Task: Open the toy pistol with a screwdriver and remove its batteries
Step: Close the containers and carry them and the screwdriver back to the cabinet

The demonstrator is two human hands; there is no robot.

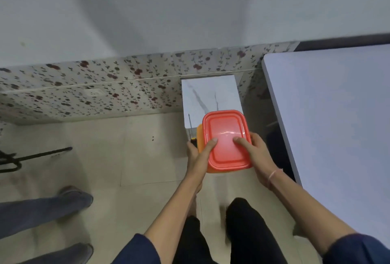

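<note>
Fingers: both thumbs [211,145] lie flat on the red lid [225,128]; the other fingers wrap the sides, tips hidden.
Left hand [195,158]: grasps the orange box [199,139] at its left edge.
Right hand [260,154]: grasps the box's right edge.
Screwdriver [189,124]: dark handle at the left hand's fingertips, against the box; thin shaft points away from the person.
Box: held in front of a marble-topped stand [211,95].
Nearby: grey table [327,116] at right; another person's legs [46,209] at left.

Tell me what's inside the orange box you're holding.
Nothing inside shows: the red lid closes the orange box, gripped by the left hand and right hand. A screwdriver stands outside it, by the left hand.
</note>
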